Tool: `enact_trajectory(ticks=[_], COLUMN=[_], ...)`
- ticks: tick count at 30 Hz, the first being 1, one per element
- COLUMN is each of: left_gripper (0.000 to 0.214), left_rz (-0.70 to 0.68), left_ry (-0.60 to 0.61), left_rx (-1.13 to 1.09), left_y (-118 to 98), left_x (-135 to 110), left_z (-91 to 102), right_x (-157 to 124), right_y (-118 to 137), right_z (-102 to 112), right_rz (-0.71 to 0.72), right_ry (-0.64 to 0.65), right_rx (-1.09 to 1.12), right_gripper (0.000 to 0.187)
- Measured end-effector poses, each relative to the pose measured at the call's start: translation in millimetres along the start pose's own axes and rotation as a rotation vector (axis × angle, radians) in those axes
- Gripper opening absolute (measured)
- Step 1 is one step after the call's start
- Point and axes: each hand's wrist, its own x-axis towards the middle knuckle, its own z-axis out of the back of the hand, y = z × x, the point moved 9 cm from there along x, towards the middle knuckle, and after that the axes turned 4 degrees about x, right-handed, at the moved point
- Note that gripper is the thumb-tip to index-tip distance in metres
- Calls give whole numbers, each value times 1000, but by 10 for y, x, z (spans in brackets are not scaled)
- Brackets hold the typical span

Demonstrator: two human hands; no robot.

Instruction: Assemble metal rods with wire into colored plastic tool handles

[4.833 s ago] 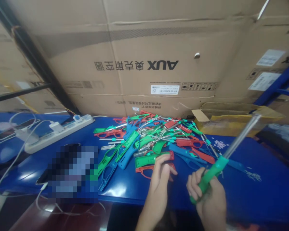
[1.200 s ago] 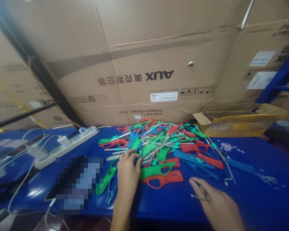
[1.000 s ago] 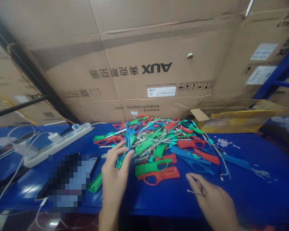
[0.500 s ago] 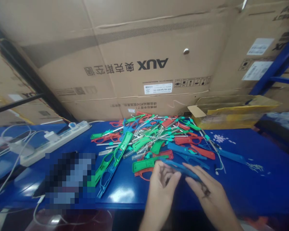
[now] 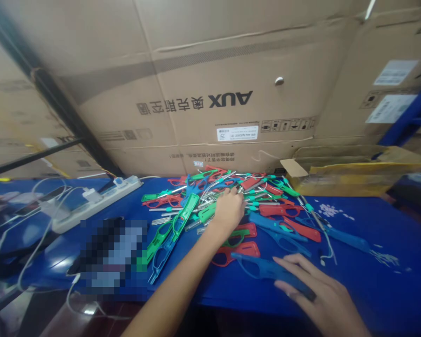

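Observation:
My right hand [image 5: 319,295] grips a blue plastic lighter handle [image 5: 270,271] near the table's front edge. Its looped end points left, toward the pile. My left hand [image 5: 229,206] is stretched forward into the heap of lighter parts, fingers curled down. Its fingertips are hidden, so what they grasp does not show. Around it lie green handle shells [image 5: 206,213], red handle shells [image 5: 279,209] and thin metal lighter tubes. A blue handle shell [image 5: 277,227] lies just beyond the handle in my right hand. Left of the heap, a green and a blue shell lie slanted.
A white power strip [image 5: 98,201] with plugs and cables lies on the blue table [image 5: 337,285] at left, beside a pixelated dark object [image 5: 112,257]. Small white pieces [image 5: 328,209] are scattered at right. An open cardboard box [image 5: 351,178] and a large carton [image 5: 203,56] stand behind.
My left hand has let go of the blue lighter handle and moved forward into the heap. My right hand keeps the handle, now lower and nearer. The view has shifted slightly left.

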Motion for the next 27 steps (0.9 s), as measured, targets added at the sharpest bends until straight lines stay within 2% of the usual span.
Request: enact_trajectory(ticks=[3, 7, 12, 15, 18, 20, 24, 27], left_gripper=[32, 29, 17, 20, 23, 21, 18, 20], left_rz=[-4, -22, 2, 51, 73, 80, 143, 214], left_ry=[-28, -69, -213, -364, -463, -496, -480, -443], left_rx=[4, -109, -392, -565, -690, -820, -1057, -1157], left_y=[10, 53, 121, 158, 119, 73, 6, 5], left_x=[-1, 28, 17, -128, -329, -464, -695, -813], left_z=[6, 188, 681, 1023, 1216, 1230, 1031, 815], right_x=[-9, 16, 49, 53, 19, 40, 284, 563], right_y=[-22, 21, 84, 18, -11, 78, 436, 623], right_z=[-18, -34, -9, 110, 267, 292, 158, 139], right_rz=[22, 33, 26, -83, -212, -239, -226, -231], right_ry=[28, 32, -28, -143, -287, -283, -75, -101], right_rx=[-2, -62, -136, -76, 60, 180, 492, 602], right_gripper=[31, 31, 38, 47, 42, 37, 37, 41])
